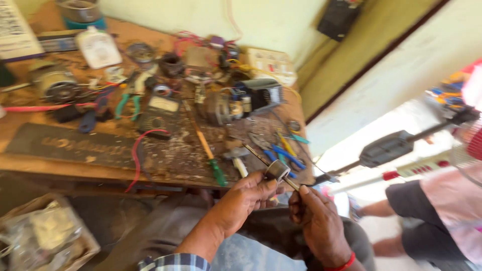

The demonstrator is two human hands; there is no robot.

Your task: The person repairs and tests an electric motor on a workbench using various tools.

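A small metal cylinder (pixel 277 170), silvery with a dark end face, sits low in the view at about 6 o'clock, just off the front edge of the wooden worktop (pixel 50 163). The left hand (pixel 246 198) holds it, thumb and fingers pressed around its body in a pinching grip. A thin rod (pixel 256 155) runs through or behind the cylinder, slanting from 10 o'clock toward 4 o'clock; motion blur hides how the two join. The right hand (pixel 316 221), wearing a red wristband (pixel 343 263), has its fingertips pressed together on the lower end of that rod, just beside the cylinder. Above the hands, toward 12 o'clock, the worktop is crowded: a screwdriver with a green handle (pixel 210 159) lies nearest, with blue-handled pliers (pixel 283 156) to its right, both close to the front edge. Further back are a dark multimeter (pixel 160 114), green-handled pliers (pixel 128 103), a small motor (pixel 54 84) at 10 o'clock, a black box-shaped part (pixel 261 94) and tangled red wire (pixel 138 150) that hangs over the edge. A cardboard box (pixel 45 236) of scrap sits at 8 o'clock below the worktop. At 3 o'clock another person (pixel 437 216) in dark shorts stands near a pedestal fan (pixel 401 145), well apart from the hands. Open room lies between the hands and the worktop's right corner, toward 2 o'clock.
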